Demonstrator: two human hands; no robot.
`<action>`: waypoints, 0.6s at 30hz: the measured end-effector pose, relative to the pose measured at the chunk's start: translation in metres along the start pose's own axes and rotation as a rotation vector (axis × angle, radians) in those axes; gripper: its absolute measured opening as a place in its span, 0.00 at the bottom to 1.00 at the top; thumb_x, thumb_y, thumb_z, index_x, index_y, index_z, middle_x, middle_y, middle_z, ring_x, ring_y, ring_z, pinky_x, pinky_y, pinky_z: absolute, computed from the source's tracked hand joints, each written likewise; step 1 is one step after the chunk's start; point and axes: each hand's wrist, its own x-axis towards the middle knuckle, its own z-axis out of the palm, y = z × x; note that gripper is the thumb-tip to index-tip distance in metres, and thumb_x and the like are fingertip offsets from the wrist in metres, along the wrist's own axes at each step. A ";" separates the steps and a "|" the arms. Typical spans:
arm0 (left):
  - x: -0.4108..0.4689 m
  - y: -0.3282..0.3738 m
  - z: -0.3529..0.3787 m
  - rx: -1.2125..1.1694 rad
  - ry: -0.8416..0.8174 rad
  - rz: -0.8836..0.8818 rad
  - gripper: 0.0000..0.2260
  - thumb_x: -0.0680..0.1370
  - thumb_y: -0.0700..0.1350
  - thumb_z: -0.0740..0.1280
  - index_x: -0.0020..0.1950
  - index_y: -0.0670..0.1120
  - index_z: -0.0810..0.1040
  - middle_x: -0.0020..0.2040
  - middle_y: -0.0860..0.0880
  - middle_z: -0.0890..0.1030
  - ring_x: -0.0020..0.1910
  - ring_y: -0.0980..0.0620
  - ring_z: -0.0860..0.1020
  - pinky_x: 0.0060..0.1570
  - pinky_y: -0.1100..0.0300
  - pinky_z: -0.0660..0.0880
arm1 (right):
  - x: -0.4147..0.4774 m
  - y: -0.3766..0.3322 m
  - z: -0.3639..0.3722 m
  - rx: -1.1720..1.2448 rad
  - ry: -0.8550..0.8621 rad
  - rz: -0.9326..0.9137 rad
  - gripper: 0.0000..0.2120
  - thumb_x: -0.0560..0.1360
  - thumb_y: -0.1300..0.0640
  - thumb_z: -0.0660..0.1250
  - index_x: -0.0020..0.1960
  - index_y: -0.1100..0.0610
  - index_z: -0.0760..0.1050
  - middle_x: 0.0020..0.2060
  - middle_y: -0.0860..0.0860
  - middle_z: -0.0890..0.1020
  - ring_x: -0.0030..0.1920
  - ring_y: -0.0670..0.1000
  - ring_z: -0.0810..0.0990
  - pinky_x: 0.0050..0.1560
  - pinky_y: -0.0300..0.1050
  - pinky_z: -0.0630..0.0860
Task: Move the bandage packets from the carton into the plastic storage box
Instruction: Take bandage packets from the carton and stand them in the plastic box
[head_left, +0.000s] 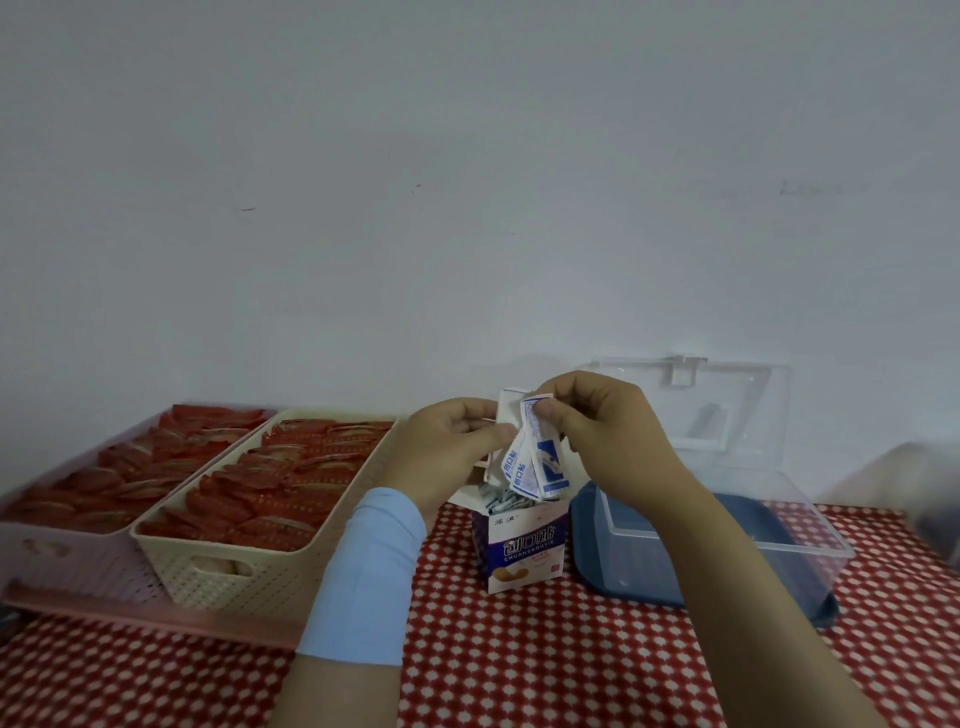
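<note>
A small blue and white carton (523, 550) stands open on the red checked tablecloth, with more packets showing inside its top. Just above it, my right hand (597, 431) pinches a bunch of white and blue bandage packets (535, 462) at their upper end. My left hand (447, 447) grips the same bunch and the carton's raised white flap (506, 410) from the left. To the right sits the clear plastic storage box (727, 525) with a blue base, its transparent lid (727, 405) tipped up against the wall.
Two baskets, a cream one (234, 566) and a pinkish one (67, 551), hold several red packets at the left. A blurred grey object (924, 499) lies at the far right. A plain wall runs behind the table.
</note>
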 end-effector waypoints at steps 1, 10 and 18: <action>-0.002 0.002 0.002 -0.052 -0.055 -0.023 0.07 0.77 0.39 0.71 0.54 0.43 0.82 0.48 0.43 0.86 0.44 0.46 0.84 0.45 0.51 0.82 | 0.000 0.001 0.000 -0.012 -0.001 0.003 0.07 0.79 0.61 0.67 0.44 0.54 0.81 0.31 0.42 0.82 0.29 0.38 0.78 0.32 0.31 0.72; -0.007 0.003 0.015 -0.363 -0.301 -0.113 0.22 0.73 0.44 0.69 0.64 0.35 0.76 0.54 0.36 0.83 0.47 0.44 0.82 0.48 0.52 0.81 | -0.002 -0.003 -0.005 0.190 0.029 0.051 0.06 0.78 0.63 0.68 0.44 0.57 0.82 0.32 0.47 0.84 0.31 0.42 0.81 0.31 0.35 0.75; -0.010 -0.002 0.045 -0.554 -0.413 -0.191 0.19 0.73 0.44 0.68 0.62 0.38 0.78 0.55 0.37 0.82 0.52 0.43 0.82 0.59 0.48 0.77 | -0.009 -0.003 -0.012 0.276 -0.015 0.128 0.05 0.77 0.63 0.70 0.52 0.60 0.83 0.39 0.52 0.86 0.37 0.47 0.83 0.39 0.41 0.80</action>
